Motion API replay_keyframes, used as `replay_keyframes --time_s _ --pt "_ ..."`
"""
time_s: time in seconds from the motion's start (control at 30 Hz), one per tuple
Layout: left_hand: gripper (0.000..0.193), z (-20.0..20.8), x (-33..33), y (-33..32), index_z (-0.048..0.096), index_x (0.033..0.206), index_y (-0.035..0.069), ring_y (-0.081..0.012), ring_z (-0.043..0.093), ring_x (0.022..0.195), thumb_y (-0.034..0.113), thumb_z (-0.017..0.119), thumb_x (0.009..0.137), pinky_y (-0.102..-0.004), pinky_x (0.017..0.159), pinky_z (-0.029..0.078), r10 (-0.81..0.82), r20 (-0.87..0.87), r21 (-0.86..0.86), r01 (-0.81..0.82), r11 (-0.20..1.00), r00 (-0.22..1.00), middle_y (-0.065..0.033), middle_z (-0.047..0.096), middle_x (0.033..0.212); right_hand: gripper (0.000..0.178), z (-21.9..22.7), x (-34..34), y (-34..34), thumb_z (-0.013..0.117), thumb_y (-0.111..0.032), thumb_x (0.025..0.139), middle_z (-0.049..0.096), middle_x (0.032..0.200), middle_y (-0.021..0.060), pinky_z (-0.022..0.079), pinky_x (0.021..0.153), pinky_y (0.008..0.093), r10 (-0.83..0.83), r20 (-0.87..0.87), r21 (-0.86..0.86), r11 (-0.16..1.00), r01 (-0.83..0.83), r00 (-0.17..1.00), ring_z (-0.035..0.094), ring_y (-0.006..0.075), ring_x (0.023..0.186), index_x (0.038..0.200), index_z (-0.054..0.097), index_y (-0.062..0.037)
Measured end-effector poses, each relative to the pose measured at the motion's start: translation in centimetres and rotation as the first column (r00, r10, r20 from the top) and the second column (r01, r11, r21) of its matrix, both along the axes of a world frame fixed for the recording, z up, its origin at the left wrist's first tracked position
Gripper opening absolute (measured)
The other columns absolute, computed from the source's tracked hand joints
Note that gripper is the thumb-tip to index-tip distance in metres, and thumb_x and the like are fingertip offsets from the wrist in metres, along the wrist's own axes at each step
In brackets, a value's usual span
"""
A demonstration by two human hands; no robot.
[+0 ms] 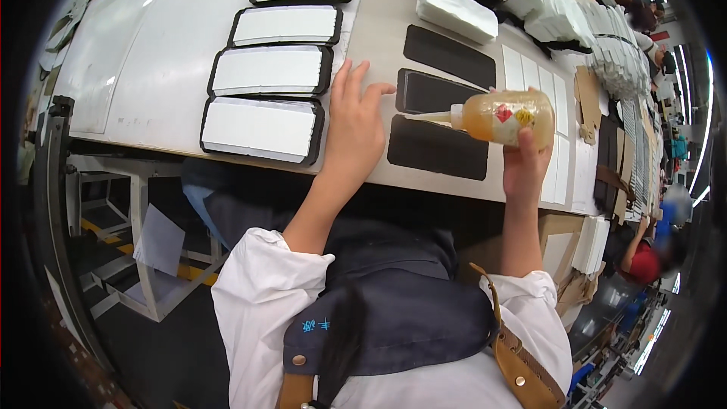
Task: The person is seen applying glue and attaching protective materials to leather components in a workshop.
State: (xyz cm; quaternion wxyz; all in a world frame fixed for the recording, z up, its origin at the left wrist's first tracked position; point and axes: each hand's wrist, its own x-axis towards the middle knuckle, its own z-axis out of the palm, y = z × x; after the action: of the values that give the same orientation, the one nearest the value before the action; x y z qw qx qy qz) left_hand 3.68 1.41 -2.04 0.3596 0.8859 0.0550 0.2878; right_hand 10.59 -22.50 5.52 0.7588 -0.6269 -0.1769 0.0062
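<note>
My right hand (525, 160) grips a clear squeeze bottle (492, 123) of amber liquid, tilted on its side with its thin nozzle pointing left. The nozzle tip hovers around the gap between the middle black panel (432, 93) and the nearest black panel (438, 150); whether it touches either cannot be made out. A third black panel (450, 54) lies farther back. My left hand (354, 117) is over the table just left of these panels, fingers apart and holding nothing. Beside it on the left, several black pieces topped with white rectangular sheets (261, 127) form a column.
Behind the black panels sits a stack of white pieces (457, 11). White strips (561, 170) lie right of the bottle, with bundled white material (617, 53) farther back. A metal-framed stand (144, 235) is below the table at left. Another person in red (642, 261) is at far right.
</note>
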Motion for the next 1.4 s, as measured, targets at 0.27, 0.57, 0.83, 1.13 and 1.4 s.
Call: replay_keyframes --time_s 0.27,0.57,0.83,1.13,1.4 --pt "0.035 0.0 0.1 -0.2 0.069 0.116 0.007 -0.0422 0.033 0.149 -0.01 0.051 0.092 -0.0498 0.119 0.032 0.0 -0.003 -0.025 0.0 1.0 1.0 -0.0222 0.047 0.15 0.072 0.0 3.7 0.4 0.075 -0.016 0.091 0.056 0.143 0.0167 0.047 0.112 0.0396 0.2 -0.141 -0.049 0.977 -0.209 0.97 0.057 0.0277 0.134 0.152 0.039 -0.0062" --pt "0.033 0.2 0.1 -0.3 0.069 0.115 0.006 -0.042 0.033 0.148 -0.01 0.052 0.092 -0.0494 0.118 0.033 -0.006 -0.01 -0.028 0.006 1.0 1.0 -0.0219 0.048 0.149 0.07 -0.7 4.4 0.4 0.074 -0.013 0.09 0.057 0.138 0.0098 0.048 0.11 0.0369 0.198 -0.119 -0.062 0.976 -0.206 0.973 0.057 0.0216 0.129 0.152 0.042 -0.0065" --pt "0.031 0.3 0.1 -0.3 0.069 0.115 0.006 -0.042 0.033 0.148 -0.008 0.052 0.094 -0.0497 0.119 0.033 0.001 -0.017 0.004 -0.001 1.0 1.0 -0.0212 0.049 0.149 0.077 -1.1 4.2 -0.4 0.08 -0.024 0.086 0.056 0.137 0.0091 0.048 0.109 0.0386 0.251 -0.14 -0.123 0.955 -0.269 0.958 0.057 0.0224 0.13 0.15 0.042 -0.0048" --pt "0.032 0.0 0.1 -0.1 0.07 0.116 0.007 -0.0415 0.034 0.148 -0.007 0.051 0.094 -0.05 0.119 0.032 -0.017 -0.018 0.017 0.017 1.0 1.0 -0.0195 0.049 0.149 0.092 0.0 1.0 -1.0 0.079 -0.047 0.085 0.06 0.131 0.0228 0.052 0.108 0.0519 0.292 -0.243 -0.054 0.948 -0.313 0.925 0.062 0.0427 0.126 0.152 0.036 0.0002" --pt "0.031 0.0 0.2 -0.1 0.07 0.116 0.007 -0.0407 0.035 0.148 -0.006 0.051 0.095 -0.0499 0.119 0.032 -0.016 -0.036 0.013 0.017 1.0 0.999 -0.0179 0.05 0.15 0.094 0.2 3.8 -9.5 0.069 -0.063 0.091 0.058 0.14 0.019 0.044 0.117 0.0505 -0.105 -0.228 0.105 0.986 0.131 0.968 0.057 0.0391 0.133 0.153 0.038 -0.0007"
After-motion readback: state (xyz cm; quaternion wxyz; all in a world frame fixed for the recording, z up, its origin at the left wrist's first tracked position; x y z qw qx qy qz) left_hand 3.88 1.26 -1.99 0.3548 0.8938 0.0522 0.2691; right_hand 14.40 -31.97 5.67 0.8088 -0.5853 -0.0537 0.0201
